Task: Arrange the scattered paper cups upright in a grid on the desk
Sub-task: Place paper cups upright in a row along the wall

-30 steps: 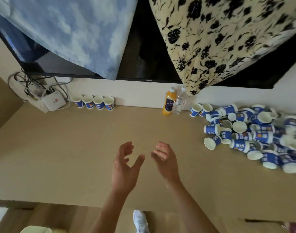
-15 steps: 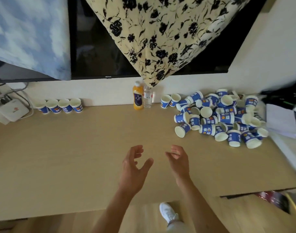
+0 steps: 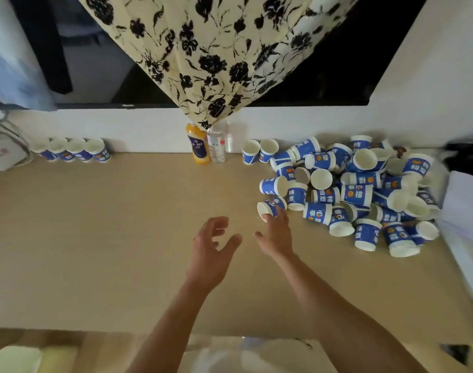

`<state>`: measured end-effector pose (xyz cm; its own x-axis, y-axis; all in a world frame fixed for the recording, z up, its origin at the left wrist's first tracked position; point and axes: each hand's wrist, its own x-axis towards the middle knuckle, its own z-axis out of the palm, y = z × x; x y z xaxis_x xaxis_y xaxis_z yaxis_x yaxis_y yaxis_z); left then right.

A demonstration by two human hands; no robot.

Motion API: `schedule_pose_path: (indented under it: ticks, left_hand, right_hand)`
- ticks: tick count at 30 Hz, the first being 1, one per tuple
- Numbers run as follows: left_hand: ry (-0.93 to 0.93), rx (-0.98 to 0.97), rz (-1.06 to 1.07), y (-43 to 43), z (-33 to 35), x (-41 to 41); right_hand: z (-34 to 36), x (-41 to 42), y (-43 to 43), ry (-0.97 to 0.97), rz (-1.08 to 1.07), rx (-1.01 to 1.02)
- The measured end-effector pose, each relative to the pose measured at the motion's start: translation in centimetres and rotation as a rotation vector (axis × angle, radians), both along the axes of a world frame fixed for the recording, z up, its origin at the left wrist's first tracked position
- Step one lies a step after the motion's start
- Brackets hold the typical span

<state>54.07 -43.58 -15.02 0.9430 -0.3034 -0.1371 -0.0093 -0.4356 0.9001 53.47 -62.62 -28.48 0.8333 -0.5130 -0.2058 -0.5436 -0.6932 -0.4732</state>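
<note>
— Paper cups [image 3: 359,189] lie heaped at the right of the surface [image 3: 109,224]; why so few upright?
— Four upright cups [image 3: 71,152] start a row by the far wall [image 3: 149,130], at left; the grid is barely begun.
— And the grips?
— Right grip [image 3: 277,235], fingers spread, not closed, touches the nearest tipped cup [image 3: 270,207] at the heap's edge, likely the easiest reach; left grip [image 3: 212,246] hovers open and empty.

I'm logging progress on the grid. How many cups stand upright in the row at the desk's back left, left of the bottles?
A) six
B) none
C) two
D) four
D: four cups stand rim-up, side by side, in that row.
</note>
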Motion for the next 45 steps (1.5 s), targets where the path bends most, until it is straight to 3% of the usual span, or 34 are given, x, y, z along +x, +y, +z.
schedule_pose_path:
  ticks: [7,16,21,28,40,42,45]
  left_hand:
    - [0.010,0.074,-0.023,-1.9,-0.6,-0.3]
    - [-0.007,0.087,-0.065,-4.5,-1.1,-0.6]
    - [-0.022,0.157,-0.107,-5.3,-2.5,-1.1]
    - [-0.056,0.282,-0.226,-6.4,-3.4,-1.8]
    - [-0.043,0.088,-0.091,-6.1,-3.0,-2.2]
    - [-0.037,0.084,-0.054,-5.5,-2.9,-2.1]
    - [-0.029,0.100,-0.003,-4.4,-2.9,-2.0]
  right_hand:
    - [-1.7,0.5,-2.7,0.119,0.177,-0.147]
    - [-0.9,-1.8,-4.0,-0.107,0.113,-0.144]
    - [1.4,-3.4,-5.5,-0.272,-0.005,0.118]
    - [6.4,-5.1,-6.4,-0.285,-0.085,0.546]
    - [10.1,-4.3,-5.7,-0.293,0.002,0.817]
    - [8.4,-2.9,-6.4,-0.307,-0.023,0.734]
    - [4.6,-0.6,-7.3,-0.244,-0.037,0.430]
